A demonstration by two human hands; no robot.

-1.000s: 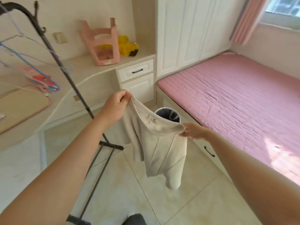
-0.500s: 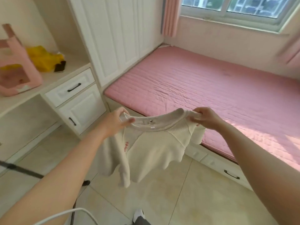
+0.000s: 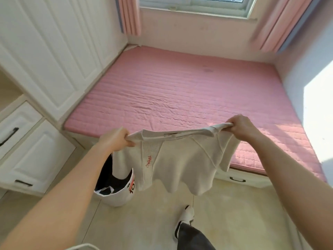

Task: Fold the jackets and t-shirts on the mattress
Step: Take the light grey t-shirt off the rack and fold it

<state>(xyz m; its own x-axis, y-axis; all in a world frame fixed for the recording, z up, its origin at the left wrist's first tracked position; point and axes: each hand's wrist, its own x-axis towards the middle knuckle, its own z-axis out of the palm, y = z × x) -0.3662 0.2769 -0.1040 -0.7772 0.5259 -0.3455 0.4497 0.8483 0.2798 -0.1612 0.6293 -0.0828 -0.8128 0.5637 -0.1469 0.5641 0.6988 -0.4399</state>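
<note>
A cream t-shirt (image 3: 182, 159) with small red lettering on the chest hangs spread in the air between my hands, just in front of the near edge of the pink mattress (image 3: 180, 91). My left hand (image 3: 115, 139) grips its left shoulder. My right hand (image 3: 241, 126) grips its right shoulder, held over the mattress edge. The shirt's hem hangs above the tiled floor. Nothing lies on the mattress.
A white bin with a dark liner (image 3: 115, 186) stands on the floor under my left forearm. White wardrobe doors and drawers (image 3: 45, 69) line the left. Bed-base drawers (image 3: 237, 179) run below the mattress. My foot (image 3: 185, 215) is on the tiles.
I have turned to face the mattress and stepped closer. My hands have drawn apart, stretching the shirt's shoulders wide. The bin has come into view.
</note>
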